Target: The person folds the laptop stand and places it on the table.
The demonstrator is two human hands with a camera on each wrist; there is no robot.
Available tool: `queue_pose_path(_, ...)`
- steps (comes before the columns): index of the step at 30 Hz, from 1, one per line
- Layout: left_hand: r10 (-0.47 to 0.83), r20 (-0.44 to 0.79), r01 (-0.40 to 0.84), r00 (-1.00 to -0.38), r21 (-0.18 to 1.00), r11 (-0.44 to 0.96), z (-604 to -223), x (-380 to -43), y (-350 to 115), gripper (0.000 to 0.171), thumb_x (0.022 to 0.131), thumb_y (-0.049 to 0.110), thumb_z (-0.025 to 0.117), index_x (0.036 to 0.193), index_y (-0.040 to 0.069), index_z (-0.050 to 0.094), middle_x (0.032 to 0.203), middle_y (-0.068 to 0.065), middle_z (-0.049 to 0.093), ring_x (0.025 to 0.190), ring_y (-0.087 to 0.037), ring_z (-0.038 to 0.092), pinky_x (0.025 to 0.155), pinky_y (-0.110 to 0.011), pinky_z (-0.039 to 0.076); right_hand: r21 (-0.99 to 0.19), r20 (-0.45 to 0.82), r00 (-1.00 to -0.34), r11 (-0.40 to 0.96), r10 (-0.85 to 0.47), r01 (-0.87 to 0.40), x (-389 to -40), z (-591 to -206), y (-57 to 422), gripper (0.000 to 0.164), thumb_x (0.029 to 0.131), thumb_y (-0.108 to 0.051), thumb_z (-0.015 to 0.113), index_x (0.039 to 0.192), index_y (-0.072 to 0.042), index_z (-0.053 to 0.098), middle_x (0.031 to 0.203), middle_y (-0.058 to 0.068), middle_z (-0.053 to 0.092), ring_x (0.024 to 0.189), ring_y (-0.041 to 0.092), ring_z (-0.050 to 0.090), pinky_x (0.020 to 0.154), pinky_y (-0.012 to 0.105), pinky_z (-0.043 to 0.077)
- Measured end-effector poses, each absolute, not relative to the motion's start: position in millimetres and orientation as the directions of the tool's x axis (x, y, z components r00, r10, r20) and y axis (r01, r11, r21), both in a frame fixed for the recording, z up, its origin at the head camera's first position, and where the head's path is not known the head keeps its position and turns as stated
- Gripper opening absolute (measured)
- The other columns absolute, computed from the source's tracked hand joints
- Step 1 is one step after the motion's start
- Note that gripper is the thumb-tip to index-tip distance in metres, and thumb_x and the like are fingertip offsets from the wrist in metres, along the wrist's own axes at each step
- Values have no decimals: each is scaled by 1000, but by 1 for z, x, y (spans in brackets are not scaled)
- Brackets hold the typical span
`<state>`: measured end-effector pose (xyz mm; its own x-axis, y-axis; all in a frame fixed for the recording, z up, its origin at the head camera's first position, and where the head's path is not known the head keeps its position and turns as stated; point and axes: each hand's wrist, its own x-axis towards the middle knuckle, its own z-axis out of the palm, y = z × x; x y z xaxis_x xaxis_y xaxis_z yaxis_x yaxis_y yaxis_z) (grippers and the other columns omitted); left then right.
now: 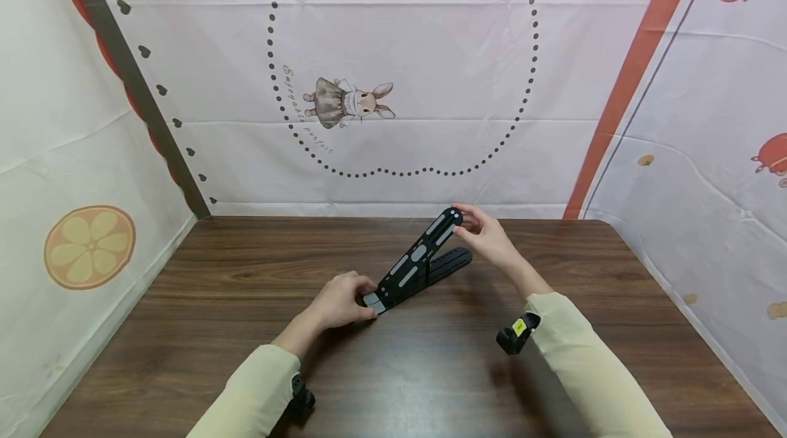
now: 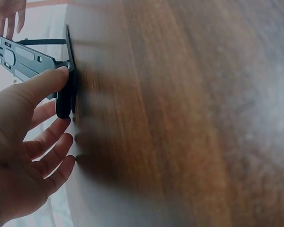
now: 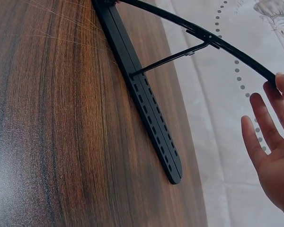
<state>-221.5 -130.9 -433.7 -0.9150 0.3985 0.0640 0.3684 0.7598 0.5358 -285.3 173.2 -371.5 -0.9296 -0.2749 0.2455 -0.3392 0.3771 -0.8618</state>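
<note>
A black folding stand (image 1: 402, 266) stands on the table with its slotted upper panel tilted up from a long flat base (image 1: 451, 263). In the right wrist view, a thin prop bar (image 3: 168, 59) joins the panel to the base, which has rows of small notches (image 3: 154, 120). My left hand (image 1: 341, 300) pinches the grey-tipped hinge end between thumb and index finger; its other fingers are spread beside it in the left wrist view. At the raised far end, my right hand (image 1: 488, 240) pinches the panel's tip between thumb and fingers.
The brown wooden table (image 1: 418, 370) reaches back to a white printed cloth (image 1: 430, 83) hanging behind it. More printed cloth (image 1: 695, 219) stands along the right and left sides. A black wrist camera (image 1: 518, 333) sits on each sleeve.
</note>
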Motion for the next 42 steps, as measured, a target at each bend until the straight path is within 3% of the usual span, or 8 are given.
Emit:
queue_pose_path(9, 381, 67, 357, -922, 525, 773, -429, -222, -136, 33, 71, 23, 77, 101, 14, 68, 93, -1, 61, 83, -13, 54, 72, -33, 46, -849, 249, -931, 403, -265, -342, -284, -369, 170, 48, 89, -9, 60, 134, -7, 45, 117, 19, 60, 102, 29, 58, 81, 28, 47)
queue_pose_path(18, 307, 80, 305, -948, 494, 814, -430, -226, -140, 32, 69, 26, 78, 96, 13, 70, 88, 3, 60, 80, -11, 55, 72, -32, 46, -854, 244, -937, 402, -249, -329, -282, -369, 170, 46, 87, -10, 63, 131, -10, 48, 113, 15, 62, 99, 27, 59, 79, 27, 48)
queue_pose_path(26, 218, 106, 242, -970, 473, 847, -435, -232, -145, 33, 72, 25, 76, 101, 12, 69, 92, 1, 60, 81, -14, 53, 74, -34, 46, -843, 268, -938, 418, -220, -339, -278, -370, 165, 45, 85, -11, 66, 127, -8, 50, 112, 15, 64, 97, 26, 61, 78, 27, 49)
queue_pose_path(42, 188, 88, 207, -978, 482, 851, -434, -245, -151, 32, 75, 23, 73, 105, 14, 67, 97, -2, 61, 91, -19, 57, 80, -40, 47, -831, 270, -936, 437, -225, -344, -277, -367, 165, 43, 84, -11, 66, 124, -6, 50, 111, 14, 64, 98, 24, 62, 79, 27, 50)
